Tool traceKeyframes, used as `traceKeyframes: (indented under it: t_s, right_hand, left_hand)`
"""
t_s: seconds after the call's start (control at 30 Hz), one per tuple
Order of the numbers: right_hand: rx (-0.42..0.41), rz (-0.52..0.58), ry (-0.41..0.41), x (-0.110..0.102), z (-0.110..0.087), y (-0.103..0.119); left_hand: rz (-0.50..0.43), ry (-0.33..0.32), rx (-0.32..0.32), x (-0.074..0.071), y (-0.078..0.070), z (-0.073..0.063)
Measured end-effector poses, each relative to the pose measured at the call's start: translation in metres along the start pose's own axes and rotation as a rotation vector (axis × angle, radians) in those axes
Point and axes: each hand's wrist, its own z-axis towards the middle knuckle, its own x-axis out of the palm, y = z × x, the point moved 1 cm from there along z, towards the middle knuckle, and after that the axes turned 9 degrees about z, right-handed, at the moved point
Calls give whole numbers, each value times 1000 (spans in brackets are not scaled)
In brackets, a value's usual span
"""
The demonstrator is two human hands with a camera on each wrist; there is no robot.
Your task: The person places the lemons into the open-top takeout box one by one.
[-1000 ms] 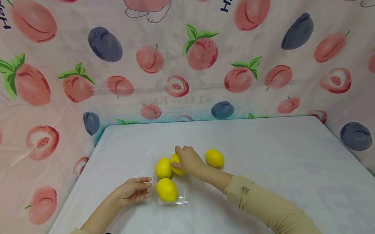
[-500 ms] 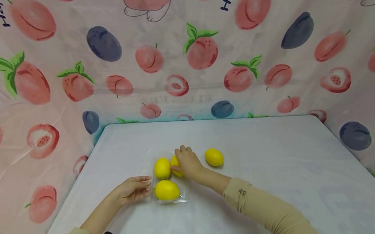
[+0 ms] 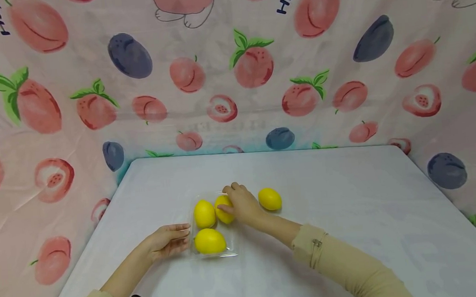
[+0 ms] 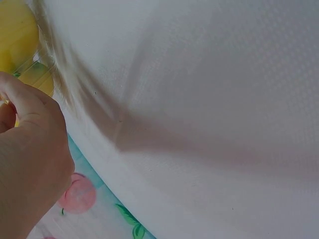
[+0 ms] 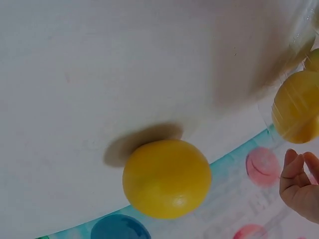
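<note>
A clear plastic container (image 3: 231,254) stands mid-table with 3 yellow lemons inside. One lemon (image 3: 210,241) lies crosswise at its near side. Another lemon (image 3: 204,214) sits behind, at the far left. On its right is a third lemon (image 3: 223,210), partly covered by my right hand (image 3: 244,206), whose thumb lies across it while the fingers reach around its far side. My left hand (image 3: 171,241) grips the container's left edge; in the left wrist view its bent index finger (image 4: 22,94) is close below the lemons.
A loose lemon (image 3: 269,199) lies on the white table (image 3: 329,206) right of the container, behind my right wrist. It also shows large in the right wrist view. A fruit-printed curtain (image 3: 224,66) rises behind the table.
The near lemon has turned from pointing away to lying crosswise. My right hand has drawn back slightly, so more of the lemon under it shows. The left hand keeps its place.
</note>
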Motion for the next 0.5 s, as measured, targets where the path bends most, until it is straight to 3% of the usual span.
traceKeyframes:
  t_s: [0.27,0.5]
  right_hand:
    - [19,74,-6,-11,-7,-7]
    - [-2,72,-22,-18,-14,-21]
  left_hand:
    - [-3,4,4,0,1,1]
    - [-3,9,7,1,1,0]
